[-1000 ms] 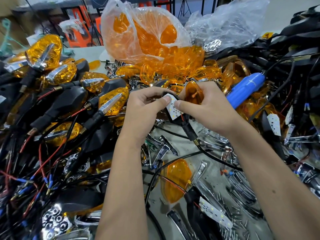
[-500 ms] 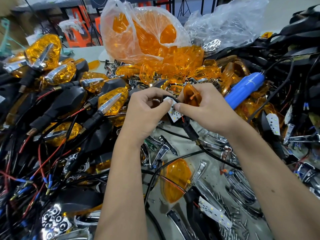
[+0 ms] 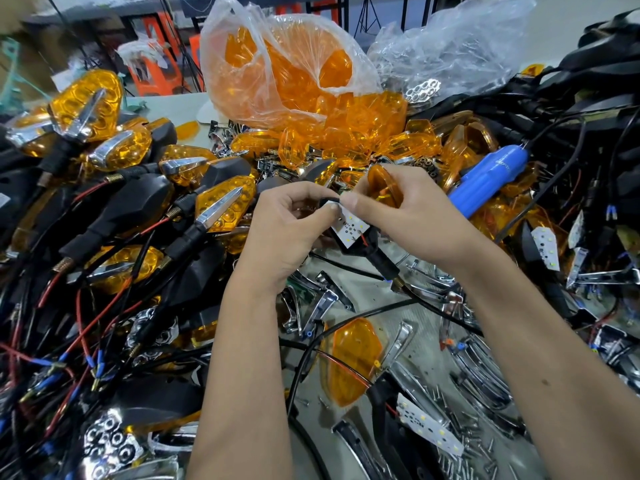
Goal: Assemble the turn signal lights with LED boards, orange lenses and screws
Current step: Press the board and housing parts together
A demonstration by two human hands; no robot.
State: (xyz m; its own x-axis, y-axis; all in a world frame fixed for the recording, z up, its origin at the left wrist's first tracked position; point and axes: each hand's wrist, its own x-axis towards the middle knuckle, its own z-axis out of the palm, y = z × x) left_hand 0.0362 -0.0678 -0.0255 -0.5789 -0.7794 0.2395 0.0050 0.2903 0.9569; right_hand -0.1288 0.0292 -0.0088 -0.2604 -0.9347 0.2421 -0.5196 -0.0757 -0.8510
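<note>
Head view: we pinch the LED board over the black housing with our left hand; our right hand pinches it too, gripping a lens. Its red wire may get trapped under the board.

Way at the back there's an orange plastic stool — next to it dark metal table legs. A teal mesh thing is poking in at the far left edge — kinda blurry.
</note>
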